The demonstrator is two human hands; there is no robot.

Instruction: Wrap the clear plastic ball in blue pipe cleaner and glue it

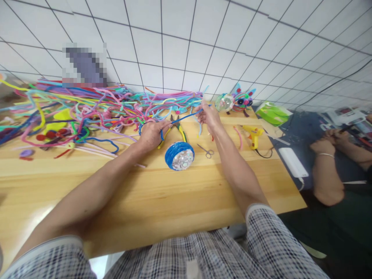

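A blue pipe cleaner (187,116) is stretched between my two hands above the table. My left hand (151,135) pinches one end, and part of the blue strand hangs below its fingers. At the other end, my right hand (208,115) has its fingers closed round the strand. Just beneath lie pliers (182,131) with yellow-green handles, their jaws pointing away from me. A round ornament (171,157), wrapped in blue with a clear faceted face, rests on the table closer to me. Small scissors (207,151) lie to its right.
Heaped pipe cleaners (95,104) of many colours cover the back left. A yellow glue gun (253,135), a clear ball (224,102) and a colourful cat-like figure (243,100) stand at the right. Beyond the table's right edge, a co-worker's arms (327,166) are near a white power strip (293,162).
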